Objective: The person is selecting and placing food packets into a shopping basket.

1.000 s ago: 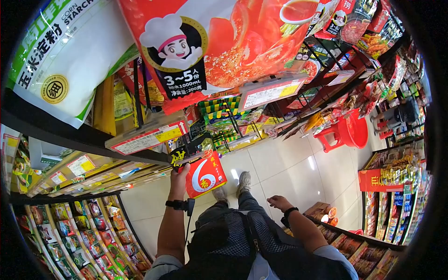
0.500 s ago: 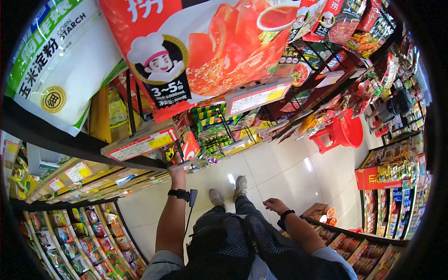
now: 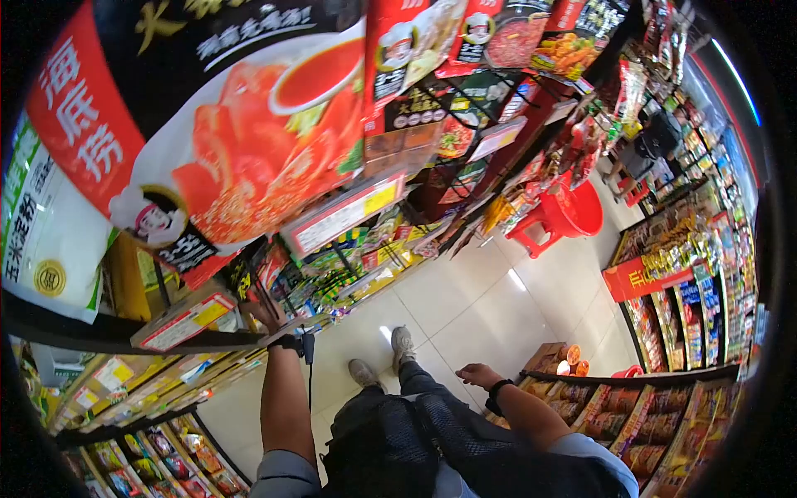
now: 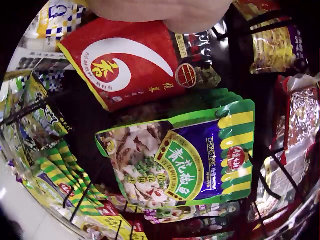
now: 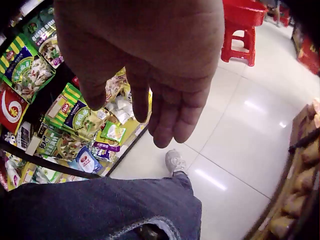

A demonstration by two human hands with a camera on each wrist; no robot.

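My left hand (image 3: 264, 315) reaches in at the edge of the shelf and holds a red seasoning packet (image 4: 125, 65) with a white swirl and a black end. In the left wrist view the palm (image 4: 165, 10) overlaps the packet's upper edge and its fingers are hidden. Just below the packet stand green-and-yellow striped pouches (image 4: 200, 160) with a fish dish pictured on the front. My right hand (image 3: 477, 376) hangs away from the shelves, holding nothing; the right wrist view shows its fingers (image 5: 165, 117) loosely extended downward over the floor.
Large hanging packs, among them a red-and-black hotpot pack (image 3: 266, 149) and a white starch bag (image 3: 62, 241), are close above. Price rails (image 3: 187, 324) run along the shelf edge. A red plastic stool (image 3: 560, 220) stands on the tiled floor (image 3: 465, 290); cartons and shelves line the right.
My left hand has carried the red packet from in front of the shelf edge inward among the goods. The head view has turned and shifted; the right hand still hangs.
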